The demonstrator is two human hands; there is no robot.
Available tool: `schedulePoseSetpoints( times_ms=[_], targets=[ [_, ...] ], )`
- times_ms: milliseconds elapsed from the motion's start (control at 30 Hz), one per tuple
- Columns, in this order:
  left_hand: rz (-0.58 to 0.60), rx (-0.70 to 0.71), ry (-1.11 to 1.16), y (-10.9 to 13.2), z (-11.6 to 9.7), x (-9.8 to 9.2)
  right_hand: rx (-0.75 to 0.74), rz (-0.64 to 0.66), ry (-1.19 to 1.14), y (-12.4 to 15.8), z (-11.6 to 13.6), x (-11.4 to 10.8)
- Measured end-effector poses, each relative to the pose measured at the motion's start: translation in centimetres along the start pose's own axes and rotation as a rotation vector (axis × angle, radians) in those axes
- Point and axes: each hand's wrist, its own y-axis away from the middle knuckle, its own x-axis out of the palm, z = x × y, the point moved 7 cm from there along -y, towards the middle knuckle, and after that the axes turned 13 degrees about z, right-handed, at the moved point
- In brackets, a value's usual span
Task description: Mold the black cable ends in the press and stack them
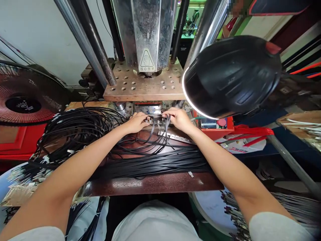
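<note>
My right hand (178,119) pinches looped black cables (167,126) at the front of the metal die (152,109), under the press plate. Beside it on the left, my left hand (137,123) is closed at the die's edge, thumb and forefinger close together. What lies between those fingers is too small to make out. A slotted metal strip (177,137) lies on the table just below my right hand. Straight black cables (150,164) run across the table in a flat bundle in front of both hands.
Overhead stands the press ram (146,30) above a drilled plate (147,90). A lamp (233,73) hangs at right, above a red control box (227,124). Coiled cables (75,130) and a fan (23,97) occupy the left. Tubs (208,214) flank the brown table (155,185).
</note>
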Motion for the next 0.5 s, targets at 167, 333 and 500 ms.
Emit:
schedulePoseSetpoints(
  times_ms=[167, 333, 500],
  targets=[
    [-0.274, 0.282, 0.214, -0.1, -3.0, -0.9, -0.027, 0.111, 0.087, -0.4, 1.6, 0.5],
    [-0.471, 0.275, 0.413, -0.2, -3.4, -2.1, 0.001, 0.002, -0.055, -1.5, 2.9, 0.2],
    [-0.201, 0.298, 0.195, 2.1, -3.5, -2.4, -0.067, 0.124, -0.189, -0.8, 4.4, 0.1]
  ],
)
